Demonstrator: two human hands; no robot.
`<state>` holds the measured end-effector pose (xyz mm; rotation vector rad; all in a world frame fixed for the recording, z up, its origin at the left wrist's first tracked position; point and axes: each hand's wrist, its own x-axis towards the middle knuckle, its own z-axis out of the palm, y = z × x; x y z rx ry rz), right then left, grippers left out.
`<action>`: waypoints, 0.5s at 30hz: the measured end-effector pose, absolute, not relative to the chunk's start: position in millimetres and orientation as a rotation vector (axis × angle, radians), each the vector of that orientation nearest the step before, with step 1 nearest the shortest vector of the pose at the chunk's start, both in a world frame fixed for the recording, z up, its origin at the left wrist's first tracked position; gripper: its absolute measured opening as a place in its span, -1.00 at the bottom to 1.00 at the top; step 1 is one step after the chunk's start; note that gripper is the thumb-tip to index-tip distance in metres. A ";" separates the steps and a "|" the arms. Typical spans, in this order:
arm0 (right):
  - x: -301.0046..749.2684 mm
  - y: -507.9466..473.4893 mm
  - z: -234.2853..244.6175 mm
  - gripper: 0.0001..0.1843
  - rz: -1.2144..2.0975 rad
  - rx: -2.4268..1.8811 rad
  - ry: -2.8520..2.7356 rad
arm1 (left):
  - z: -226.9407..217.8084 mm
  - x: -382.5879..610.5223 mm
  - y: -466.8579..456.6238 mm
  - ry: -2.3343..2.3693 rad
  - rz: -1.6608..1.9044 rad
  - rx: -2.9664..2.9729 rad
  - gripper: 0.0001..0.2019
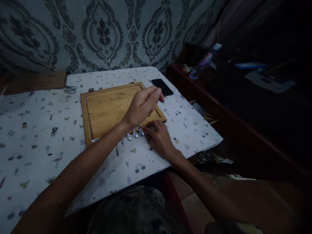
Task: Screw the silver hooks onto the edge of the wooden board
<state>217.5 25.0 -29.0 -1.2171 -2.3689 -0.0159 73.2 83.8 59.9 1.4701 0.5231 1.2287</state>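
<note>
A wooden board with a raised frame lies flat on a table covered in a patterned white cloth. My left hand hovers above the board's right part with fingers pressed together in a pinch; what they hold is too small to make out. My right hand rests on the cloth at the board's near right corner, fingers curled down beside a row of small silver metal pieces along the near edge.
A black phone lies past the board's far right corner. Metal rings and small hardware sit near the far left corner, a small ring at left. A dark wooden cabinet with bottles stands to the right.
</note>
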 end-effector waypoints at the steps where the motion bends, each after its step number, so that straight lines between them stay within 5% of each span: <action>1: 217.2 25.1 -28.8 -0.59 -0.016 -1.215 -2.370 | 60.8 72.8 82.1 0.504 1.210 1.479 -0.63; 15: 217.4 24.6 -29.1 -0.56 -0.016 -1.217 -2.363 | 70.9 59.9 76.1 0.583 1.530 1.465 -0.62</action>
